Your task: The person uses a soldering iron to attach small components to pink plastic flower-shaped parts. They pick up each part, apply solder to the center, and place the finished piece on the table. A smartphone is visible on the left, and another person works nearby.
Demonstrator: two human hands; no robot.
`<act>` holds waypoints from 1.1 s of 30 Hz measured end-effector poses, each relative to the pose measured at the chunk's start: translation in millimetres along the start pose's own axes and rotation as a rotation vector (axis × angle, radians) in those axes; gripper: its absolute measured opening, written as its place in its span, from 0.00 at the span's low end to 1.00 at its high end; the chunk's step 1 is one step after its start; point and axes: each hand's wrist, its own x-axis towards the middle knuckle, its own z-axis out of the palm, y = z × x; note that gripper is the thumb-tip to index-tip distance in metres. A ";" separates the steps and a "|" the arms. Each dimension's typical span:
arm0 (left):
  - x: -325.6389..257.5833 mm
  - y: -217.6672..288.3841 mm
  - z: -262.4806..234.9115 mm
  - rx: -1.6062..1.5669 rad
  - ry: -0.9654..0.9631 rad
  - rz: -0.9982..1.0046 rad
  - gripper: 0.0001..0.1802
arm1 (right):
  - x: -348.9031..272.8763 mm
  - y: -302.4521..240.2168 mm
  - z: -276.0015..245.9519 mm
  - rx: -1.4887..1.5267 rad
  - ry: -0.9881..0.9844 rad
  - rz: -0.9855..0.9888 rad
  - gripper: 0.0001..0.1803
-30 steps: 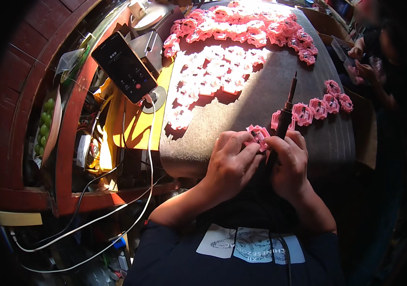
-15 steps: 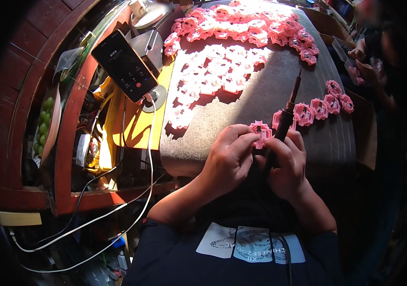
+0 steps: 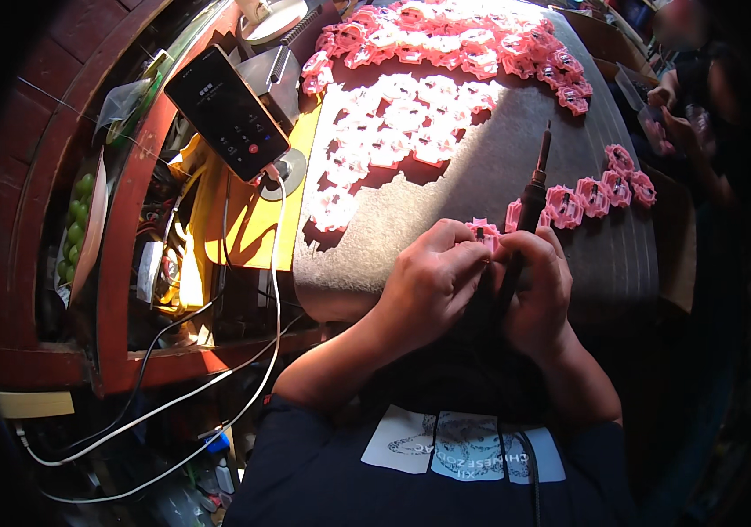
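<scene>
The left hand (image 3: 432, 279) pinches a pink part (image 3: 484, 230) near the front edge of the grey work surface (image 3: 459, 189), while the right hand (image 3: 540, 285) grasps a soldering iron (image 3: 533, 200) (tip directed away from the person).

The grey work surface (image 3: 446, 189), rounded at its near left corner, carries three groups: a dense band of pink parts (image 3: 479, 56) along the far side, a sunlit pink cluster (image 3: 406, 116) at left, and a pink row (image 3: 594, 197) at right.
</scene>
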 end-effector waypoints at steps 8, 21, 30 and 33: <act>1.5 -0.5 2.4 0.018 0.039 -0.003 0.11 | -2.2 1.2 -0.7 -0.072 0.019 -0.013 0.23; 0.3 -1.4 7.2 0.074 0.096 0.011 0.10 | -10.6 -1.3 -2.7 -0.224 -0.010 -0.237 0.22; 0.7 3.2 5.2 0.096 0.100 0.002 0.10 | -12.2 5.5 1.3 -0.184 -0.001 -0.172 0.18; 0.7 2.4 5.1 0.127 0.070 0.013 0.09 | -13.0 3.3 -2.3 -0.103 0.061 -0.194 0.14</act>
